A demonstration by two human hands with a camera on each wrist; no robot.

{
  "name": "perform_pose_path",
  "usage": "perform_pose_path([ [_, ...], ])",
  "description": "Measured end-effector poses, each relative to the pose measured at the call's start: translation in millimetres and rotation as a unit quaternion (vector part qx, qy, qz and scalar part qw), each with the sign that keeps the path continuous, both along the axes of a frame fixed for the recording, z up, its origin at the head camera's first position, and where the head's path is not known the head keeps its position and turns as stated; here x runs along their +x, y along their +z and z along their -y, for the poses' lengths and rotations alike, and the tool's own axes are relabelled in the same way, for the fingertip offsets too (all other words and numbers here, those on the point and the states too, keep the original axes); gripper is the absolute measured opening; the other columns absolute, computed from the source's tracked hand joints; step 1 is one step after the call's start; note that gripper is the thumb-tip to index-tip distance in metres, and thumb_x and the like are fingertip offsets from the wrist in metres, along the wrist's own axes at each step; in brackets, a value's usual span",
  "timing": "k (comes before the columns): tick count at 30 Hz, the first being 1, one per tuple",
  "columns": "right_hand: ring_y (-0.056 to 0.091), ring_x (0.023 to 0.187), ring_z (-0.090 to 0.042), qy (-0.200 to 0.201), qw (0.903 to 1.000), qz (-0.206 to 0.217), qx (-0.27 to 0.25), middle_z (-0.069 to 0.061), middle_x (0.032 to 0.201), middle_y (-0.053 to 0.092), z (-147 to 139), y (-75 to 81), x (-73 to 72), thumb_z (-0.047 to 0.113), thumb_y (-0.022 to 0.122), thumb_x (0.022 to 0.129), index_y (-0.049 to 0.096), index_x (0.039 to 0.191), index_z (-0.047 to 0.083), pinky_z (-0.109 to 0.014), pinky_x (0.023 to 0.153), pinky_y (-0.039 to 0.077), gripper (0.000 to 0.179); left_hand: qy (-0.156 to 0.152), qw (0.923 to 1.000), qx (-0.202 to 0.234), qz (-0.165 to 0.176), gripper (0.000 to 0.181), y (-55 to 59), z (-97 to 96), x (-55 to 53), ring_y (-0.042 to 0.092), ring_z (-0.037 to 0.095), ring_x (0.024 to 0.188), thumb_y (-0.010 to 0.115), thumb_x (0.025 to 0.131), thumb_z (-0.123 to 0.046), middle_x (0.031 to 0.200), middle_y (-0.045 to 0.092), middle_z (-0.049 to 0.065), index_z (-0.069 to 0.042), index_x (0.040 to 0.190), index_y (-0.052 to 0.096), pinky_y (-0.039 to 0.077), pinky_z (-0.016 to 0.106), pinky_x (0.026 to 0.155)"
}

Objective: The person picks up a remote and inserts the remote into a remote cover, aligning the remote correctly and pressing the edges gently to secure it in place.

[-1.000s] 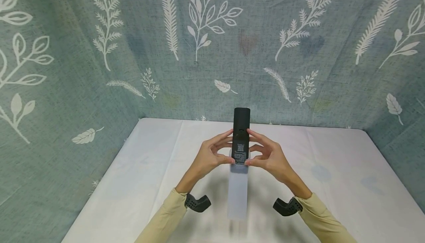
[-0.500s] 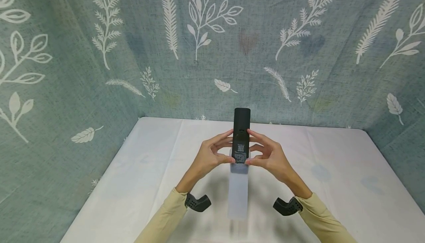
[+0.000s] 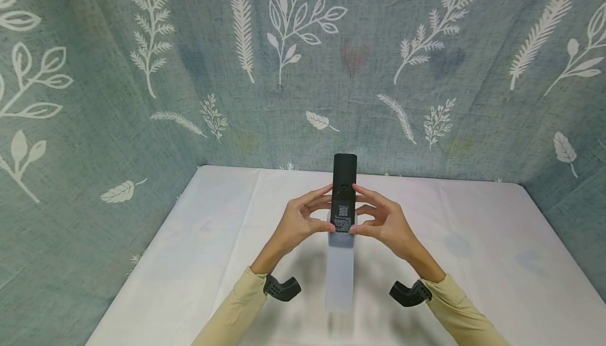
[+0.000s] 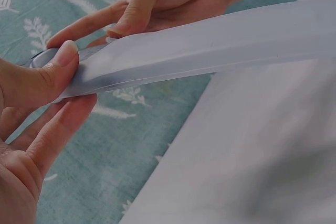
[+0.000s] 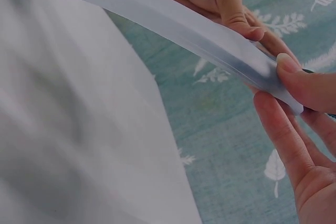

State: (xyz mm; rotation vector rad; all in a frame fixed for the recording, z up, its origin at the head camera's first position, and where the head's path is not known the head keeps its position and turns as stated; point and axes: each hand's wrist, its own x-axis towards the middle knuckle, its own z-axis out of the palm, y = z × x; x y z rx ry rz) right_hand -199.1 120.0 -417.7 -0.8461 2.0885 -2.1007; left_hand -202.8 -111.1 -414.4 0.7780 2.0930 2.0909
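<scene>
A black remote control (image 3: pixel 345 170) is held up above the table, its labelled back facing the head camera. Its lower end sits in the mouth of a translucent, pale sleeve (image 3: pixel 339 277), whose long loose part hangs toward the person. My left hand (image 3: pixel 303 217) pinches the left edge between thumb and fingers. On the opposite edge, my right hand (image 3: pixel 384 222) pinches in the same way. In the left wrist view, the left thumb presses on the sleeve (image 4: pixel 210 45) near its mouth. The right wrist view shows the right thumb and fingers gripping the sleeve (image 5: pixel 173 24) end; most of the remote is hidden there.
A white-covered table (image 3: pixel 473 262) lies beneath the hands. Behind it and at both sides hangs a green-grey leaf-patterned cloth (image 3: pixel 284 109). Dark camera mounts (image 3: pixel 282 288) sit at both wrists, just below the yellowish sleeve cuffs.
Both hands keep their pinch in nearly the same place. The remote has edged up very slightly against the thumbs, and the head view has shifted a little.
</scene>
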Motion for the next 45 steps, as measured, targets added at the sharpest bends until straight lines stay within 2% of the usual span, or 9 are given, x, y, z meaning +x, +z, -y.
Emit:
perform_pose_path([
  [8,0.063,0.095,-0.026,-0.006,1.0000,-0.006,0.004,-0.020,0.128,0.051,-0.2,1.0,1.4,-0.010,0.076,0.072,0.041,0.144,0.012,-0.040,0.072,0.058,0.083,0.000,1.0000,0.001,-0.004,0.080,-0.8,-0.3,-0.6,0.058,0.024,0.113,0.079,0.071,0.006,0.125,0.061,0.011,-0.018,0.140,0.048,0.054,0.044,0.083],
  [17,0.063,0.095,-0.026,-0.009,0.9999,-0.004,0.004,-0.019,0.127,0.053,-0.7,1.5,1.4,-0.009,0.076,0.072,0.042,0.143,0.013,-0.041,0.072,0.057,0.082,0.004,1.0000,0.002,-0.001,0.082,-2.9,-1.6,-1.9,0.057,0.027,0.115,0.076,0.070,0.012,0.126,0.059,0.015,-0.012,0.142,0.045,0.051,0.051,0.085],
  [25,0.063,0.095,-0.025,-0.010,0.9999,-0.005,0.002,-0.020,0.125,0.053,-1.1,1.6,2.1,-0.011,0.076,0.072,0.042,0.143,0.011,-0.041,0.072,0.057,0.082,0.006,0.9999,0.000,-0.010,0.079,-2.4,-1.8,-0.9,0.058,0.025,0.113,0.078,0.070,0.008,0.123,0.061,0.013,-0.013,0.140,0.048,0.053,0.047,0.085],
  [32,0.063,0.095,-0.025,-0.006,0.9999,-0.011,0.004,-0.022,0.125,0.053,-0.2,1.6,1.5,-0.010,0.076,0.073,0.042,0.143,0.009,-0.039,0.072,0.058,0.080,0.001,0.9998,0.011,-0.015,0.078,-4.8,-0.1,-1.5,0.058,0.025,0.113,0.079,0.071,0.006,0.123,0.062,0.012,-0.015,0.139,0.048,0.052,0.050,0.084],
  [45,0.063,0.095,-0.024,-0.007,0.9999,-0.009,0.002,-0.023,0.123,0.054,0.5,1.5,0.3,-0.011,0.076,0.071,0.042,0.142,0.006,-0.039,0.072,0.058,0.081,0.012,0.9998,0.005,-0.014,0.077,-2.6,-0.3,-0.1,0.059,0.025,0.112,0.078,0.071,0.006,0.122,0.062,0.013,-0.014,0.139,0.049,0.054,0.039,0.086],
])
